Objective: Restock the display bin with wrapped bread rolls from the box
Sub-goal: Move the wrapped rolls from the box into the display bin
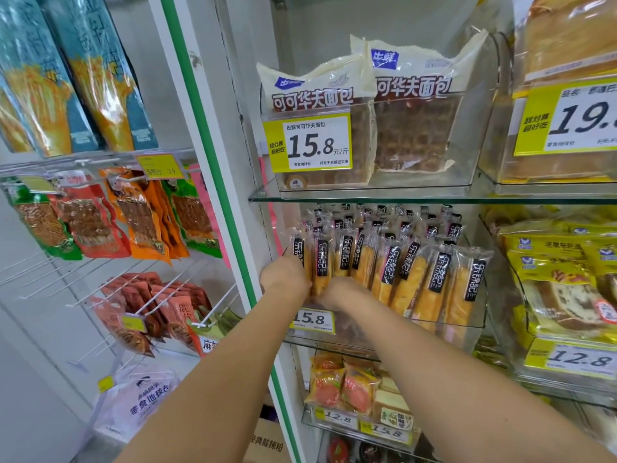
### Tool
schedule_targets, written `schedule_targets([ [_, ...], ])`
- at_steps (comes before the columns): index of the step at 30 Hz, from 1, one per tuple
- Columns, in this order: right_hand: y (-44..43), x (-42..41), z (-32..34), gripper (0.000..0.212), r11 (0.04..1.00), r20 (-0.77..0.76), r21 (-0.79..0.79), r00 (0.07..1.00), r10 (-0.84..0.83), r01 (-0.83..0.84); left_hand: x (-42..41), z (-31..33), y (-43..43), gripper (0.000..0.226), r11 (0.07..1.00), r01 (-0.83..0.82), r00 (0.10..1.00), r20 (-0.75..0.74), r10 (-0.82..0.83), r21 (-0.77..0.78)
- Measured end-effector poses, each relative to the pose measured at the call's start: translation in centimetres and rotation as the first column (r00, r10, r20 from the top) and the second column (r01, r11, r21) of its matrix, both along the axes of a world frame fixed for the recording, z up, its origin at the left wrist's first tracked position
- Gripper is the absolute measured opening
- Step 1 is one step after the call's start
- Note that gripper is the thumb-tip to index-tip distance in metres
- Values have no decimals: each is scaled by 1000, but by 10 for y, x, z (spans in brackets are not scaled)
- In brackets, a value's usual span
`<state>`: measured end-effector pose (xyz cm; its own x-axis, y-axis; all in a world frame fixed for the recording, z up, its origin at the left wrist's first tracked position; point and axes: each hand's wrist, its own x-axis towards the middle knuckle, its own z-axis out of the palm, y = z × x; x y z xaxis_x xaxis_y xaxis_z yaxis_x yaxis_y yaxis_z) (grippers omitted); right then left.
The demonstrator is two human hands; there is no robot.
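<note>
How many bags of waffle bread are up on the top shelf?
2 waffle bread bags: one behind the price tag, one right of it. More may hide behind.

Two cocoa waffle bread packs [410, 128] stand in a clear tub on the upper glass shelf [367, 197], with a yellow 15.8 price tag [309, 143] in front. Far right, a sliced loaf [567, 38] sits above yellow packets [561, 272] tagged 12.8 [581, 359]. Left of the green-edged upright [213, 162], snack pouches [110, 218] hang on wire hooks below teal bags [83, 71]. Orange-red packets [340, 389] fill the lower shelf.
</note>
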<state>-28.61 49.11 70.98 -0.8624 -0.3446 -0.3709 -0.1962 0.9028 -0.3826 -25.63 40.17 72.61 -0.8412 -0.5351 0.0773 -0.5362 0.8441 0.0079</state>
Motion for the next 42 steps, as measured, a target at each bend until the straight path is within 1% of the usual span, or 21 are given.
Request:
schedule_targets([
  [2,3,3,1,59,999,-78,16,996,47,-45,10,6,3,20,999,28,999,-21,-28,-27],
  [3,6,7,2,60,998,-128,19,990,58,-56,17,6,5,18,999,40,997,-69,-41,-13],
  [5,15,17,5,53,997,-286,-25,957,59,-69,38,2,7,17,993,95,969,-235,-77,68],
  [6,23,25,5,47,993,-394,-81,918,46,-85,53,-4,10,20,980,149,938,-333,-98,132],
  [8,41,46,2,36,948,-570,-276,821,-29,-159,89,-25,19,20,918,299,857,-496,-138,261],
  [10,63,69,-13,31,850,-612,-462,784,-99,-253,123,-60,29,17,839,386,836,-530,-143,382],
  [12,86,91,-43,36,815,-604,-505,791,-97,-286,150,-111,40,12,785,400,859,-493,-140,474],
  [14,106,107,-90,47,854,-543,-450,839,-30,-261,172,-168,55,9,735,338,914,-393,-106,588],
  [15,115,113,-120,51,892,-477,-387,878,23,-234,183,-195,63,9,692,285,943,-322,-80,663],
  [18,138,126,-224,54,985,-190,-71,972,141,-156,205,-280,82,18,578,76,995,-99,8,813],
  [21,166,139,-321,36,988,49,110,994,102,-106,226,-364,88,18,495,-157,988,131,87,855],
  [24,194,149,-413,18,980,187,191,982,19,-56,250,-434,92,7,396,-285,958,243,155,873],
  [25,201,151,-440,11,980,233,196,972,-21,-25,257,-459,93,17,381,-320,946,272,175,868],
  [26,207,152,-468,9,981,263,196,964,-47,-6,262,-480,93,22,401,-349,937,309,161,847],
  [28,218,153,-520,22,975,299,215,954,-19,-48,269,-524,94,15,413,-388,921,360,146,824],
  [30,227,151,-569,20,970,320,229,947,9,-87,270,-568,99,10,390,-388,922,354,160,835],
  [33,238,146,-638,13,963,338,250,941,8,-98,263,-638,110,12,477,-335,937,343,72,813],
  [35,245,145,-683,11,950,345,274,937,45,-147,256,-684,117,9,457,-324,938,345,38,828],
  [37,254,146,-730,31,924,363,295,923,126,-242,250,-737,124,2,439,-305,940,340,-2,845],
  [40,268,150,-795,61,863,408,318,878,249,-393,241,-808,139,19,419,-298,938,345,-38,857],
  [42,276,153,-831,69,790,431,319,822,372,-524,232,-844,152,32,407,-312,934,357,-37,858],
])
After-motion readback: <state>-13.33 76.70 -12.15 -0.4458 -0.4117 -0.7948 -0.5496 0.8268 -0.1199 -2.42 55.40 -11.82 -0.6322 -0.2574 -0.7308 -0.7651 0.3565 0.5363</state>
